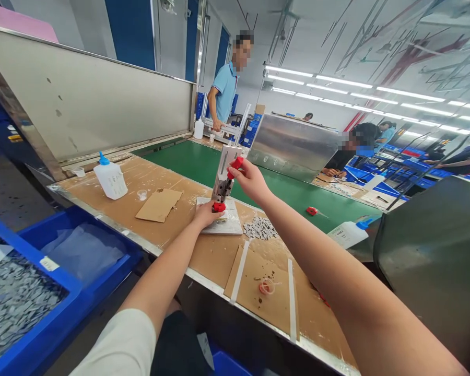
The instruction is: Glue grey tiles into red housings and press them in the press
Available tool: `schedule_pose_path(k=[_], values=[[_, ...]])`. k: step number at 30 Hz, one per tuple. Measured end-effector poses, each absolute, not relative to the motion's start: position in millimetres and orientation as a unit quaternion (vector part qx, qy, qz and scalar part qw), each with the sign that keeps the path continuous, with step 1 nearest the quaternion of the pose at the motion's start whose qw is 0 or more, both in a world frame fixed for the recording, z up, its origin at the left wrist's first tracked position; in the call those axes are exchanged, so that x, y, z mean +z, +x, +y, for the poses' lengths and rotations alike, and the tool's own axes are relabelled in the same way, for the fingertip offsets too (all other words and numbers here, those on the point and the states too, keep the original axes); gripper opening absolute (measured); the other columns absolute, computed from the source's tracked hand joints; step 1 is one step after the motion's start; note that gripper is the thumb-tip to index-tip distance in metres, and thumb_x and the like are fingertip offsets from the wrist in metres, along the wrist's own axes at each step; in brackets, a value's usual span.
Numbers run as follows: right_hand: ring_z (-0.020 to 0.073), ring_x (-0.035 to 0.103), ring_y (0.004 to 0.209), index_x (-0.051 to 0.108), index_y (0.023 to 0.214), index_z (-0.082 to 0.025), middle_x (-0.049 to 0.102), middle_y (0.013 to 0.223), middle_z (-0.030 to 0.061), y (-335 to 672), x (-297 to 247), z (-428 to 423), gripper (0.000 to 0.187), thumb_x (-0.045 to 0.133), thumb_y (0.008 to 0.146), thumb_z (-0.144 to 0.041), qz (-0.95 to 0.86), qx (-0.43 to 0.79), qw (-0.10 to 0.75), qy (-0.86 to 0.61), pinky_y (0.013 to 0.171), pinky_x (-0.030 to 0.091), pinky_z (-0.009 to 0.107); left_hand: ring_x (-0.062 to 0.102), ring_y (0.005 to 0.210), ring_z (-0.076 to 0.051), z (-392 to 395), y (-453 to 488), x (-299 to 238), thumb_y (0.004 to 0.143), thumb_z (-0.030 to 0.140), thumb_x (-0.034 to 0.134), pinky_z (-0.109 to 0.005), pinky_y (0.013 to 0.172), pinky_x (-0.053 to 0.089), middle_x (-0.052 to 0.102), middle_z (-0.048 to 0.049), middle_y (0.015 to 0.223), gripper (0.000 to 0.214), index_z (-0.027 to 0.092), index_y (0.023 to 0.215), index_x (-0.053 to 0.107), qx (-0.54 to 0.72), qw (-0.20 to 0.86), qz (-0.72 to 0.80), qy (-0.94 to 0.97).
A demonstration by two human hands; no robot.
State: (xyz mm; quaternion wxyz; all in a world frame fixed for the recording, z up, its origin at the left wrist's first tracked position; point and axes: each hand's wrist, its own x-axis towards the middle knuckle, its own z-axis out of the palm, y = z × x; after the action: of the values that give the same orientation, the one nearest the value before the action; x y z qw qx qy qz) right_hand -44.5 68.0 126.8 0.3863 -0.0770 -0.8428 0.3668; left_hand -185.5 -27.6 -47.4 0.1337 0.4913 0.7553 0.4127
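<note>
A small toggle clamp press (224, 175) with a metal upright stands on a white base plate (231, 223) on the cardboard-covered bench. My right hand (250, 180) is closed round its red lever handle (235, 164), which is raised. My left hand (206, 213) rests on the plate at the foot of the press, by the red tip (219, 207), fingers curled; what they hold, if anything, is hidden. A heap of small grey metal parts (260, 228) lies just right of the plate.
A white glue bottle with a blue cap (110, 179) stands at left, another (348, 233) lies at right. A cardboard piece (159, 204), a green conveyor belt (282, 190), blue bins (43, 282) of grey parts. Other people work beyond.
</note>
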Motion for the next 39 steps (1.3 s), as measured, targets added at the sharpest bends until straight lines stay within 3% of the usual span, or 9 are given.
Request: schedule_pose_path(k=[6,11,24,30,32,34,36,39], values=[[0.0239,0.073,0.115,0.068,0.114,-0.023,0.078,0.118,0.0079,-12,102,45,0.021,0.064,0.102,-0.04,-0.881,0.239,0.407,-0.033,0.105,0.058,0.04,0.068,0.123,-0.035,-23,-190,-53,0.081,0.047,0.082,-0.057,0.123,0.035,0.081,-0.0092,0.118,0.046,0.024,0.12,0.072,0.398,0.129,0.747,0.517],[0.0265,0.063,0.142,0.066,0.124,-0.027,0.074,0.135,0.0103,5,63,43,0.02,0.059,0.107,-0.033,-0.89,0.179,0.418,0.027,0.119,0.054,0.048,0.066,0.125,-0.034,-22,-192,-59,0.083,0.053,0.079,-0.054,0.125,0.034,0.08,-0.008,0.118,0.049,0.025,0.123,0.072,0.389,0.128,0.741,0.532],[0.0286,0.052,0.152,0.067,0.127,-0.024,0.07,0.143,0.013,4,16,52,0.024,0.054,0.108,-0.02,-0.9,0.101,0.42,0.063,0.122,0.053,0.051,0.067,0.123,-0.033,-24,-190,-55,0.086,0.052,0.075,-0.05,0.121,0.037,0.08,-0.0062,0.118,0.05,0.025,0.129,0.071,0.376,0.125,0.731,0.556],[0.0299,0.051,0.153,0.068,0.126,-0.024,0.067,0.148,0.0135,16,6,47,0.028,0.049,0.106,-0.017,-0.905,0.136,0.398,0.069,0.122,0.051,0.057,0.066,0.127,-0.035,-24,-190,-56,0.086,0.052,0.075,-0.053,0.122,0.036,0.078,-0.0089,0.124,0.055,0.024,0.133,0.068,0.377,0.129,0.733,0.551],[0.0317,0.059,0.144,0.067,0.124,-0.023,0.067,0.146,0.0155,18,5,38,0.025,0.053,0.104,-0.024,-0.879,0.188,0.437,-0.008,0.113,0.056,0.056,0.066,0.128,-0.036,-24,-191,-57,0.085,0.054,0.077,-0.053,0.121,0.037,0.078,-0.0093,0.124,0.056,0.024,0.131,0.069,0.379,0.133,0.732,0.551],[0.0297,0.072,0.117,0.067,0.122,-0.021,0.073,0.131,0.0162,15,7,30,0.028,0.059,0.102,-0.039,-0.838,0.281,0.446,-0.139,0.09,0.064,0.048,0.067,0.126,-0.036,-24,-191,-57,0.084,0.058,0.077,-0.053,0.12,0.039,0.079,-0.0094,0.124,0.056,0.023,0.128,0.069,0.382,0.138,0.729,0.551],[0.0226,0.072,0.084,0.069,0.119,-0.02,0.077,0.109,0.0125,9,13,25,0.043,0.064,0.097,-0.055,-0.806,0.403,0.37,-0.226,0.066,0.059,0.036,0.068,0.123,-0.035,-24,-192,-57,0.086,0.06,0.075,-0.053,0.119,0.039,0.08,-0.008,0.122,0.055,0.024,0.126,0.069,0.386,0.144,0.726,0.551],[0.0156,0.06,0.063,0.073,0.11,-0.018,0.075,0.082,0.0067,1,25,19,0.056,0.068,0.09,-0.07,-0.783,0.543,0.219,-0.211,0.056,0.048,0.03,0.071,0.118,-0.032,-24,-192,-57,0.089,0.061,0.071,-0.051,0.119,0.04,0.08,-0.0054,0.118,0.052,0.024,0.126,0.068,0.394,0.152,0.72,0.551]])
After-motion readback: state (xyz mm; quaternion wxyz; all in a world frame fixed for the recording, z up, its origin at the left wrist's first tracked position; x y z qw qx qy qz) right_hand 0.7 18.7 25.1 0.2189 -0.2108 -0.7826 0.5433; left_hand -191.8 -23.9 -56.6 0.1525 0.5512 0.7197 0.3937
